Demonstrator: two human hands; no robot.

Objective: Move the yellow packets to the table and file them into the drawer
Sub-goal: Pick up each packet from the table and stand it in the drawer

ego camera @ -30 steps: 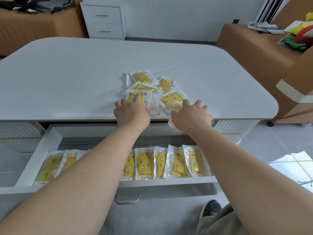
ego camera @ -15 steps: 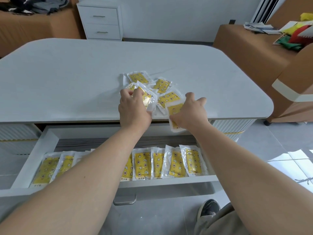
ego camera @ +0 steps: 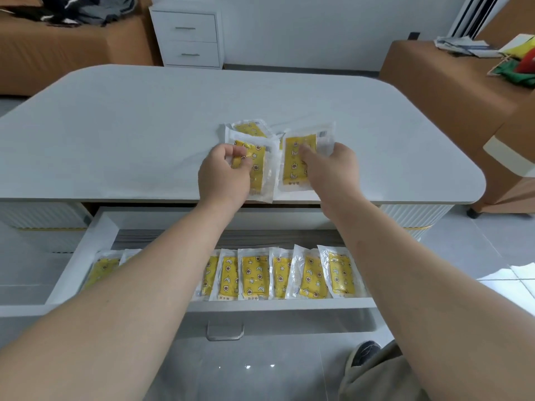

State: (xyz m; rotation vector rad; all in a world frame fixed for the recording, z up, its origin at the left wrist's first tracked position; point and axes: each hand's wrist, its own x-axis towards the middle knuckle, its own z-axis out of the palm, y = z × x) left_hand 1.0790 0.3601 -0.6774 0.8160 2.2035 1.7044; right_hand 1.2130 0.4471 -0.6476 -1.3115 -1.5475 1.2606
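The pale grey surface fills most of your view, with rounded corners and its near edge running just above the open drawer. The drawer is pulled out towards you from under the surface, and its white front rim carries a metal handle. Brown upholstered furniture stands to the right of the surface, and a white 2-drawer cabinet stands against the far wall.

Your 2 forearms reach over the drawer to the near middle of the surface. Inside the drawer, a row of yellow packets leans against the front wall, side by side and overlapping at the edges; your left forearm hides part of the row.

Your left hand has its fingers curled round the left side of 1 yellow packet, whose lower end reaches past the near edge of the surface in this view. Your right hand pinches a second yellow packet by its right side, thumb on the front, holding it upright just beside the first. A third packet lies flat on the surface right behind your left hand's packet.
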